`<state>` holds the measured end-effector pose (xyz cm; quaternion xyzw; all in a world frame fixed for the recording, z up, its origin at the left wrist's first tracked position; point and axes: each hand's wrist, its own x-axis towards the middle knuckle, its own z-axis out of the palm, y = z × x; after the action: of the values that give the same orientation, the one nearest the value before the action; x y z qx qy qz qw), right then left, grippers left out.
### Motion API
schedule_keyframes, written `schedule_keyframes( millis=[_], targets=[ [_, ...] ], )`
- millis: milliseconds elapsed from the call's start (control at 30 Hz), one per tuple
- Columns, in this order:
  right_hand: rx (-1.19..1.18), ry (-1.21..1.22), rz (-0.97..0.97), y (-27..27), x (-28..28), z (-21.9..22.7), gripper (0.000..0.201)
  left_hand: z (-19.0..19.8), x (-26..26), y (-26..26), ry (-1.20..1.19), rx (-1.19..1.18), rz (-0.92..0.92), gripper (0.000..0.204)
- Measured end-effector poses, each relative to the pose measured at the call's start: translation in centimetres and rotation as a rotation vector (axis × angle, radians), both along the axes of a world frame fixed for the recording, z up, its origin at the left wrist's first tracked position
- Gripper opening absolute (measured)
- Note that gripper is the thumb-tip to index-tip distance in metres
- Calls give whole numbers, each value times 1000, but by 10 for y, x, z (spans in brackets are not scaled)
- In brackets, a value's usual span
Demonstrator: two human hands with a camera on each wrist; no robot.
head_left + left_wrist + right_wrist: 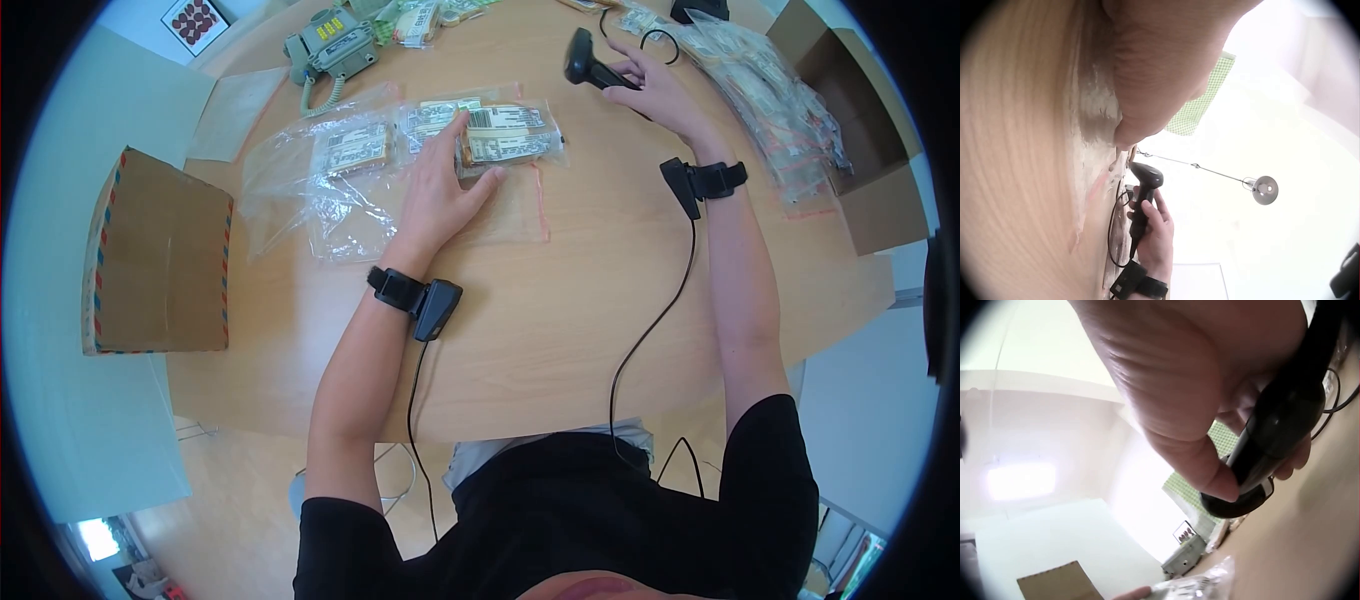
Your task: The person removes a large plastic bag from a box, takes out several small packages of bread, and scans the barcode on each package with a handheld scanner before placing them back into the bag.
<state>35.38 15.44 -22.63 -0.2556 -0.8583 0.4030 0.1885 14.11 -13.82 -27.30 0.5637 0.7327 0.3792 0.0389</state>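
Note:
My right hand (655, 95) grips a black handheld barcode scanner (588, 66) by its handle, thumb along one side, above the back of the table. In the right wrist view the scanner (1272, 434) fills the space between thumb and fingers. My left hand (435, 195) lies with fingers extended over labelled plastic packets, its fingertips between a packet (505, 132) on the right and another packet (425, 118). The thumb touches the lower edge of the right packet. A third labelled packet (357, 148) lies to the left, within clear plastic bags (345, 225).
An open cardboard box (165, 260) stands at the left, another cardboard box (880, 190) at the right. Beside the right box lies a pile of bagged packets (770, 110). A grey-green telephone (335, 50) sits at the back left. Cables run from both wrist cameras.

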Motion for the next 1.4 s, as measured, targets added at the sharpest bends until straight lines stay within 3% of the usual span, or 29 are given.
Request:
schedule_keyframes(
  millis=[233,333,467,700,833,1133,1333,1400],
  targets=[
    [-152,83,431,-59,-11,36,79,-3,0,0,-4,25,1,86],
    [-104,48,502,-72,-15,35,78,0,1,0,-11,15,7,85],
    [-67,122,436,-61,-20,21,79,1,1,1,34,31,-5,84],
    [-68,88,33,-21,-13,-5,83,4,2,-1,30,44,-13,80],
    [43,81,-96,23,-7,-49,87,11,6,-2,-22,0,-20,81],
    [176,-15,-188,27,4,-51,88,6,3,0,89,67,-53,81],
    [485,127,-220,32,-10,-49,76,17,9,-3,-77,-10,-35,79],
    [209,120,-123,11,-17,-25,71,14,10,-2,-50,69,-48,76]
  ],
)
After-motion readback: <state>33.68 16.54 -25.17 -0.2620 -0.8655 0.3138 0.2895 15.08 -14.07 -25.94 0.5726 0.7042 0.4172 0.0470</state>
